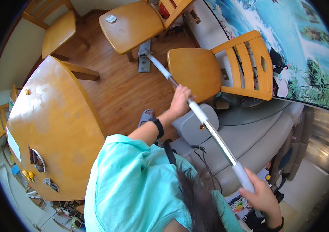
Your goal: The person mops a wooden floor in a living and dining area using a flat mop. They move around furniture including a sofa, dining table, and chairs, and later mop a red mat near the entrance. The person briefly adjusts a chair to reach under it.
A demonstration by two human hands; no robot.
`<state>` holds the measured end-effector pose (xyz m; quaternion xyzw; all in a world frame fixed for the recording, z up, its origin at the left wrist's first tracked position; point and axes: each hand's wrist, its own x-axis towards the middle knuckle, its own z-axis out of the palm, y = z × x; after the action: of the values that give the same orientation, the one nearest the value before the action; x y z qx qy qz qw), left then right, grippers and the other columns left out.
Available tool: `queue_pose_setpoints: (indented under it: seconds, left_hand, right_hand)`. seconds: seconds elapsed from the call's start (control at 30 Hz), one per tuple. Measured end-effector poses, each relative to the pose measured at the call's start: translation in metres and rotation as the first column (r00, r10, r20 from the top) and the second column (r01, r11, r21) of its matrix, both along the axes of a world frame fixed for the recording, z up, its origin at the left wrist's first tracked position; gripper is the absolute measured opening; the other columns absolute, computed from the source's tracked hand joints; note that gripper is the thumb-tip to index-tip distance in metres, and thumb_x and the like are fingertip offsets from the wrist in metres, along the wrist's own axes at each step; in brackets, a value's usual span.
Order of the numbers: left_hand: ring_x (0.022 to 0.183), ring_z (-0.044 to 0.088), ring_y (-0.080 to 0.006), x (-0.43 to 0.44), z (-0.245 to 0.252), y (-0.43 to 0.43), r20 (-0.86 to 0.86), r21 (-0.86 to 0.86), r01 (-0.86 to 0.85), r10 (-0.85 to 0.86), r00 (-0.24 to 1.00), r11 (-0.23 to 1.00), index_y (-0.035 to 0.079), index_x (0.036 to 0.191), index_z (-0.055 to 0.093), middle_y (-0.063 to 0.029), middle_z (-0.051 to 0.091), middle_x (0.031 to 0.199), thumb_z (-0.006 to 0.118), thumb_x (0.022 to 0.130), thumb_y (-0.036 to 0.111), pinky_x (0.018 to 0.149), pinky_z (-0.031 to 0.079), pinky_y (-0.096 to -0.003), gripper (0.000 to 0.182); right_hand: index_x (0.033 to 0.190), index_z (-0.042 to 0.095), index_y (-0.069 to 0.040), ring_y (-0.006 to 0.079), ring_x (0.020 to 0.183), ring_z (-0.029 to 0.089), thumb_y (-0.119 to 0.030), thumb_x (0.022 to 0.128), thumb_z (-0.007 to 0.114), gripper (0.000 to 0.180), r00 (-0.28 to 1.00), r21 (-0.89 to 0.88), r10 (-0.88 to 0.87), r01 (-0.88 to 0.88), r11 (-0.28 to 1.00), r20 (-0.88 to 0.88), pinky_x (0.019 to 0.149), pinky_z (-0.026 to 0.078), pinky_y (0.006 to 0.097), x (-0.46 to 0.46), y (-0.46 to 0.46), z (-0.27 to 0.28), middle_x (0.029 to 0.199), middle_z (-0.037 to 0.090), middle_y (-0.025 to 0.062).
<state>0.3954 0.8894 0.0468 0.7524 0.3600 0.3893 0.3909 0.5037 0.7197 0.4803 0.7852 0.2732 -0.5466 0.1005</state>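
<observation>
My left hand is closed around the middle of a white and silver mop pole, its arm stretched forward with a black wristband. My right hand grips the white end of the same pole at the lower right. The pole slants up and left to a flat mop head, which lies on the wooden floor. Part of the mop head is hidden under the front of a wooden chair. A second wooden chair stands just right of the pole.
A wooden table fills the left, holding a plate of dark food and a crumpled cloth. Another chair stands at the upper left. A grey sofa and a grey bin-like box are at the right. Cables hang nearby.
</observation>
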Motion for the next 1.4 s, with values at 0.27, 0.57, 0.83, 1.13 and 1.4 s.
queue_pose_setpoints:
  seconds: [0.27, 0.57, 0.83, 1.13, 1.4]
  left_hand:
    - [0.085, 0.052, -0.0342, -0.005, -0.047, 0.082, -0.073, 0.067, 0.084, -0.079, 0.994, 0.994, 0.003, 0.072, 0.054, -0.0122, 0.056, 0.079, 0.073, 0.079, 0.010, 0.077, 0.044, -0.0416, 0.021]
    - [0.084, 0.052, -0.0327, 0.011, -0.012, -0.007, -0.125, -0.017, 0.282, -0.282, 0.951, 0.959, 0.007, 0.072, 0.058, -0.0106, 0.057, 0.079, 0.069, 0.073, 0.008, 0.080, 0.042, -0.0418, 0.011]
    - [0.091, 0.052, -0.0344, 0.016, -0.025, 0.005, -0.104, -0.001, 0.142, -0.141, 0.984, 0.990, 0.004, 0.078, 0.058, -0.0129, 0.056, 0.084, 0.070, 0.074, 0.003, 0.084, 0.043, -0.0408, 0.013]
    - [0.094, 0.051, -0.0369, 0.013, -0.030, 0.006, -0.135, -0.028, -0.025, 0.021, 0.991, 0.999, 0.003, 0.083, 0.053, -0.0154, 0.054, 0.089, 0.069, 0.079, 0.010, 0.086, 0.042, -0.0453, 0.018]
    - [0.094, 0.049, -0.0364, 0.017, 0.002, -0.035, -0.071, -0.060, -0.107, 0.103, 0.992, 0.992, 0.003, 0.083, 0.054, -0.0151, 0.055, 0.089, 0.071, 0.077, 0.008, 0.085, 0.041, -0.0422, 0.019]
  right_hand:
    - [0.150, 0.032, -0.004, 0.0104, 0.050, 0.054, -0.020, 0.094, 0.061, 0.065, 0.990, 0.041, -0.106, 0.110, 0.993, -0.094, 0.050, 0.048, 0.0273, 0.003, 0.033, -0.055, 0.077, 0.059, 0.0064]
    - [0.151, 0.029, -0.003, 0.0086, 0.052, 0.054, -0.017, 0.097, 0.055, 0.062, 0.956, -0.020, -0.221, 0.222, 0.975, -0.193, 0.050, 0.049, 0.0252, 0.017, -0.040, -0.009, 0.078, 0.056, 0.0033]
    - [0.144, 0.033, 0.004, 0.0385, 0.075, 0.068, -0.016, 0.089, 0.064, 0.066, 0.987, 0.124, 0.160, -0.159, 0.979, 0.001, 0.070, 0.053, 0.0432, 0.008, -0.006, -0.020, 0.083, 0.065, 0.0289]
    - [0.146, 0.034, -0.001, 0.0473, 0.082, 0.065, -0.015, 0.084, 0.066, 0.071, 0.947, 0.119, 0.313, -0.319, 0.940, 0.070, 0.077, 0.051, 0.0461, 0.024, -0.011, -0.050, 0.087, 0.064, 0.0326]
    - [0.143, 0.041, -0.004, 0.0445, 0.080, 0.066, -0.014, 0.080, 0.069, 0.069, 0.900, 0.042, 0.385, -0.401, 0.915, 0.203, 0.073, 0.052, 0.0457, 0.039, -0.011, -0.001, 0.084, 0.065, 0.0303]
